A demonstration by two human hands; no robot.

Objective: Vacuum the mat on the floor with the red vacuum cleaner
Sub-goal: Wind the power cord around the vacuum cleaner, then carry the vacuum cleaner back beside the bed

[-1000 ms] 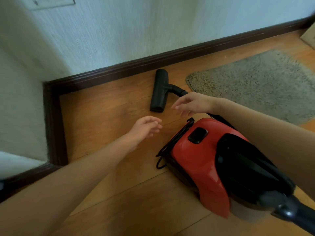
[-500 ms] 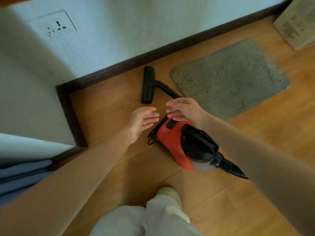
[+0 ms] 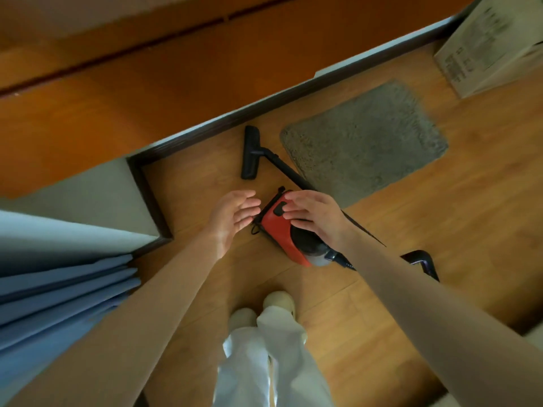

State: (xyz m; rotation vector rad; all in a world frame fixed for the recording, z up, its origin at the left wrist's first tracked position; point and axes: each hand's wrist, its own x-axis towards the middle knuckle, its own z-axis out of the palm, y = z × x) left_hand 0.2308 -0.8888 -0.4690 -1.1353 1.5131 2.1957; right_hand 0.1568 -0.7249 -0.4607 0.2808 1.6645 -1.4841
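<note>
The red vacuum cleaner (image 3: pixel 280 233) lies on the wooden floor in front of my feet. Its black floor nozzle (image 3: pixel 250 152) rests near the skirting board, and the black tube (image 3: pixel 289 171) runs from it toward the body. The grey shaggy mat (image 3: pixel 364 142) lies to the right of the nozzle. My left hand (image 3: pixel 233 217) hovers open just left of the red body, palm facing it. Above the body's top, over the black button, my right hand (image 3: pixel 316 214) floats with fingers spread. Neither hand holds anything.
A cardboard box (image 3: pixel 490 45) stands at the far right beside the wall. Blue curtain folds (image 3: pixel 58 292) hang at the left. A dark wall corner (image 3: pixel 150 198) juts out left of the vacuum. The black hose end (image 3: pixel 420 261) curls behind my right forearm. My feet (image 3: pixel 264 309) stand below the vacuum.
My view has risen and pulled back from the floor, so the vacuum looks smaller and my legs show. Both hands have stayed open near the red body; the vacuum has not moved.
</note>
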